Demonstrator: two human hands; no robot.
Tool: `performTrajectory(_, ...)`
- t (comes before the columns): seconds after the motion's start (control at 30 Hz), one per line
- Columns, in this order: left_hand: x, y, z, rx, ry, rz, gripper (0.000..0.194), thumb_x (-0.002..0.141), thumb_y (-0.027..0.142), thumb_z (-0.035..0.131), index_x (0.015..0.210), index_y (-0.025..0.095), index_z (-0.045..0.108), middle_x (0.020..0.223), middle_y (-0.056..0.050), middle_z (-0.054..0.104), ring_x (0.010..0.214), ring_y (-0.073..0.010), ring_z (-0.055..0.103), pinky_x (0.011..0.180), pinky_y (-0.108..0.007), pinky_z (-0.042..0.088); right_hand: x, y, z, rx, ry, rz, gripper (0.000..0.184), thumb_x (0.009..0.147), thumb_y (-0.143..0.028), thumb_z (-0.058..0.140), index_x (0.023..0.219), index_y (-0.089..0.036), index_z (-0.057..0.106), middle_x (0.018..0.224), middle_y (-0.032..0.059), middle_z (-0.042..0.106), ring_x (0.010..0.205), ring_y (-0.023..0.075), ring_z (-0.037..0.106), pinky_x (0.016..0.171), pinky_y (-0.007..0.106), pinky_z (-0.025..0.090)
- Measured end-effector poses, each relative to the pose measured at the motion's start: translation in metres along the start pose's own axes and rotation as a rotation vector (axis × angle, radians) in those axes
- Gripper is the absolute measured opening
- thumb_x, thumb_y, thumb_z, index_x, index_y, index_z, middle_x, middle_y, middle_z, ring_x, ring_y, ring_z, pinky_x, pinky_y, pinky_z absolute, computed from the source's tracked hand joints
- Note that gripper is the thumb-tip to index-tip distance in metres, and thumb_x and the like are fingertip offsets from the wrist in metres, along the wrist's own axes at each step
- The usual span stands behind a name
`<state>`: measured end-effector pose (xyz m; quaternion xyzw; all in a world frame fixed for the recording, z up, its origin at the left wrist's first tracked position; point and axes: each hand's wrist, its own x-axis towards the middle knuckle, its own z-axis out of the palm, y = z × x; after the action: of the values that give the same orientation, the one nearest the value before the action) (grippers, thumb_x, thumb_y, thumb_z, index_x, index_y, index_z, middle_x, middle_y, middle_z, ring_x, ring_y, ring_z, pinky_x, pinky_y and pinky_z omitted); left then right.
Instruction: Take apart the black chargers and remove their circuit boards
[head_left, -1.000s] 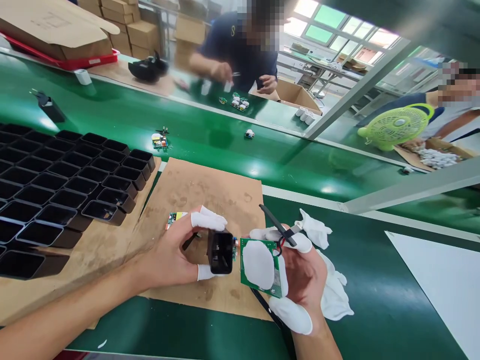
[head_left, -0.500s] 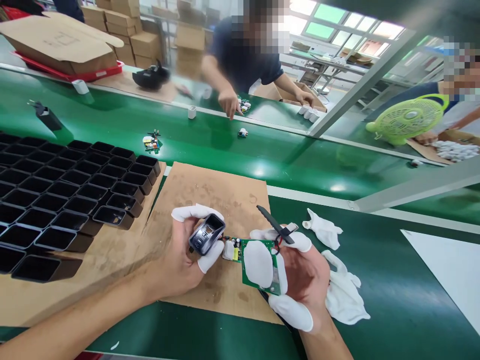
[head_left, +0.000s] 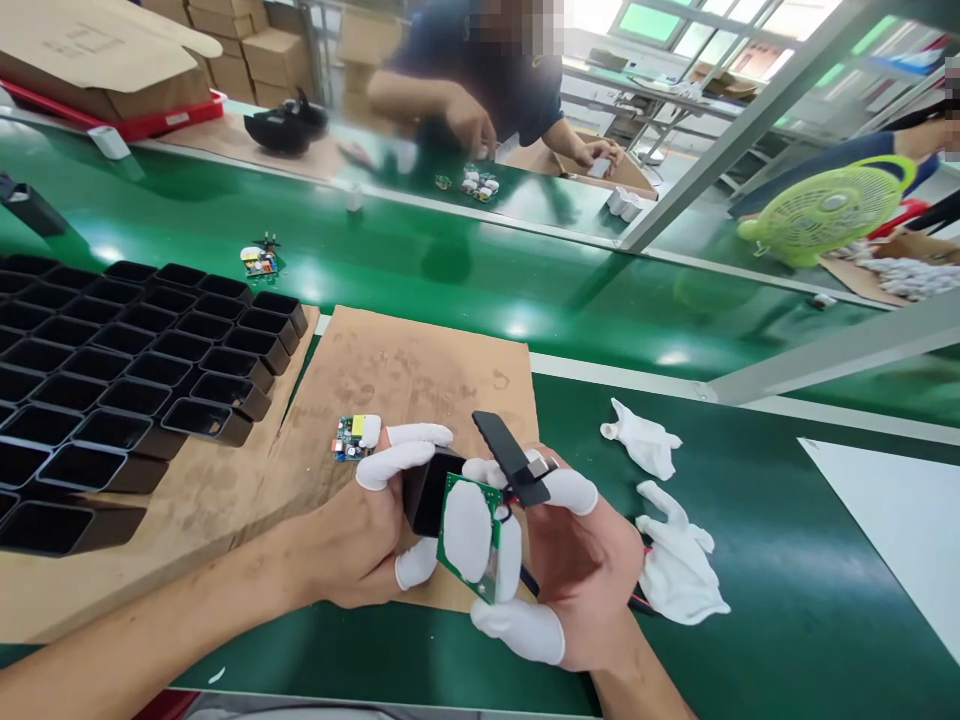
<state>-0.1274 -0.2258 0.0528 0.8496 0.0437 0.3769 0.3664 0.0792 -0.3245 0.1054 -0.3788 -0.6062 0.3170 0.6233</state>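
My left hand (head_left: 375, 520), with white covers on its fingertips, grips a black plastic housing (head_left: 429, 490), its open end facing right. My right hand (head_left: 570, 550), also in fingertip covers, grips a green circuit board (head_left: 471, 530) bearing a large white pad. A black cover plate (head_left: 510, 455) stands above that board, with short wires near its lower end. The board's left edge is at the housing's mouth; whether any of it is inside I cannot tell. A small populated circuit board (head_left: 354, 438) shows beside my left fingers, over the cardboard sheet (head_left: 420, 370).
Rows of black housings (head_left: 157, 370) stand at left. White fingertip covers or gloves (head_left: 682, 570) lie at right, near a white sheet (head_left: 892, 540). Across the green belt (head_left: 390, 250), a person handles small white parts. A metal post (head_left: 750, 130) and green fan (head_left: 832, 210) stand at right.
My right hand has brought the green board left to the housing, which has turned to face right. The small populated board now shows left of my left fingers instead of between my hands.
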Motion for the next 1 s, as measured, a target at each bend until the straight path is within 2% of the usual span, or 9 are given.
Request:
performTrajectory(0.17, -0.0035, -0.0013, -0.0006, 0.038, -0.045, -0.022, 0.096, 0.098, 0.018, 0.066, 0.172, 0.024, 0.005, 0.172, -0.030, 0.038, 0.162, -0.0512, 0.045, 0.132, -0.085, 0.037, 0.0039, 0.0009, 0.0026, -0.107, 0.002, -0.054, 0.079, 0.071, -0.023, 0.110, 0.141, -0.034, 0.077, 0.111, 0.0056, 0.080, 0.092, 0.0292, 0.076, 0.082, 0.043, 0.066)
performTrajectory(0.3, -0.0045, -0.0033, 0.0003, -0.039, -0.032, -0.006, 0.096, 0.098, 0.018, 0.067, 0.171, 0.027, 0.006, 0.166, -0.029, 0.043, 0.152, -0.0492, 0.055, 0.122, -0.081, 0.050, 0.0029, 0.0036, 0.0017, -0.124, 0.011, -0.054, 0.086, 0.068, -0.030, 0.113, 0.145, -0.040, 0.076, 0.115, 0.0068, 0.080, 0.097, 0.0339, 0.078, 0.081, 0.048, 0.067)
performTrajectory(0.4, -0.0057, -0.0044, 0.0024, -0.055, -0.014, -0.015, 0.096, 0.097, 0.016, 0.067, 0.170, 0.028, 0.007, 0.163, -0.028, 0.045, 0.146, -0.0482, 0.059, 0.116, -0.079, 0.057, 0.0022, 0.0038, 0.0019, -0.140, 0.030, -0.046, 0.087, 0.066, -0.029, 0.114, 0.144, -0.041, 0.077, 0.112, 0.0053, 0.080, 0.095, 0.0321, 0.078, 0.082, 0.046, 0.067)
performTrajectory(0.53, -0.0075, -0.0050, 0.0050, -0.061, 0.009, -0.046, 0.093, 0.095, 0.019, 0.072, 0.166, 0.028, 0.012, 0.162, -0.028, 0.044, 0.152, -0.0514, 0.055, 0.116, -0.079, 0.056, 0.0032, 0.0035, 0.0035, -0.155, 0.042, -0.055, 0.089, 0.061, -0.028, 0.117, 0.140, -0.040, 0.077, 0.112, 0.0051, 0.080, 0.094, 0.0312, 0.078, 0.082, 0.045, 0.067)
performTrajectory(0.67, -0.0081, -0.0051, 0.0048, -0.065, 0.017, -0.051, 0.092, 0.097, 0.022, 0.072, 0.167, 0.030, 0.012, 0.163, -0.027, 0.045, 0.155, -0.0508, 0.054, 0.117, -0.077, 0.056, 0.0050, 0.0042, 0.0044, -0.181, 0.041, -0.070, 0.082, 0.066, -0.026, 0.114, 0.139, -0.039, 0.078, 0.107, 0.0037, 0.078, 0.092, 0.0286, 0.074, 0.082, 0.044, 0.067)
performTrajectory(0.8, -0.0063, -0.0057, 0.0036, -0.055, 0.015, -0.032, 0.092, 0.102, 0.028, 0.072, 0.170, 0.031, 0.010, 0.160, -0.024, 0.048, 0.154, -0.0462, 0.054, 0.118, -0.071, 0.057, 0.0058, 0.0046, 0.0050, -0.192, 0.045, -0.076, 0.079, 0.067, -0.028, 0.113, 0.137, -0.039, 0.078, 0.106, 0.0035, 0.078, 0.093, 0.0300, 0.075, 0.080, 0.045, 0.068)
performTrajectory(0.93, -0.0034, -0.0061, 0.0028, -0.065, 0.027, -0.006, 0.093, 0.103, 0.029, 0.072, 0.172, 0.031, 0.008, 0.164, -0.026, 0.046, 0.150, -0.0459, 0.058, 0.122, -0.074, 0.052, 0.0058, 0.0047, 0.0053, -0.242, 0.031, -0.091, 0.074, 0.074, -0.027, 0.109, 0.139, -0.037, 0.075, 0.104, 0.0036, 0.078, 0.090, 0.0278, 0.074, 0.079, 0.044, 0.067)
performTrajectory(1.0, -0.0025, -0.0062, 0.0020, -0.075, 0.024, 0.001, 0.091, 0.104, 0.028, 0.069, 0.172, 0.031, 0.009, 0.163, -0.026, 0.046, 0.151, -0.0467, 0.057, 0.120, -0.073, 0.054, 0.0053, 0.0055, 0.0048, -0.249, 0.017, -0.091, 0.074, 0.076, -0.026, 0.107, 0.141, -0.038, 0.074, 0.106, 0.0035, 0.079, 0.091, 0.0282, 0.075, 0.081, 0.045, 0.067)
